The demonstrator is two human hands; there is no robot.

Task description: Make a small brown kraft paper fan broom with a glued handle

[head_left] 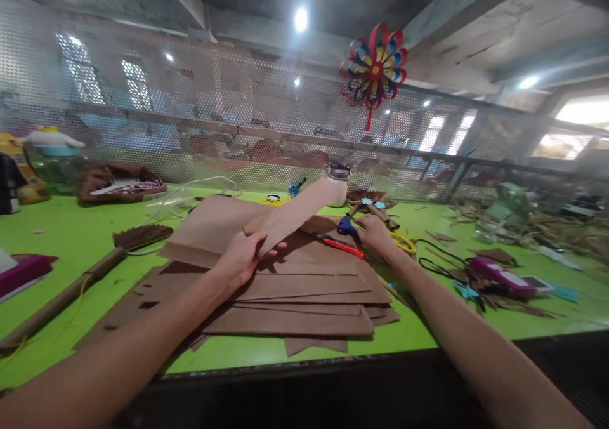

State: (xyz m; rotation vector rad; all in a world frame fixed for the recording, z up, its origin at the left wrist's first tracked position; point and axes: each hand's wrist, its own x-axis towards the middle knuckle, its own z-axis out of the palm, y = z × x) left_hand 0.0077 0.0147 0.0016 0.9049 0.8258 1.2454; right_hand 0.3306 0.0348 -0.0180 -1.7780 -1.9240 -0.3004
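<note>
My left hand (245, 254) is closed around one end of a long brown paper strip (297, 216), thumb on top. The strip slants up to the right, its far end in front of a white jar with a dark lid (337, 184). My right hand (375, 233) is at a dark blue tool (348, 227), its fingers curled against it; the tool's kind is unclear. Just below lies a red utility knife (343, 247) on the paper. Under both hands spreads a stack of brown paper sheets (304, 318), with a folded brown sheet (209, 223) at its upper left.
Yellow loops (404, 244), a purple device (499, 277) and black cable lie right on the green table (247, 356). A brown paper tube (61, 299) lies left. Behind stands a perforated metal screen (266, 112), with a flower-shaped pinwheel (375, 70) before it.
</note>
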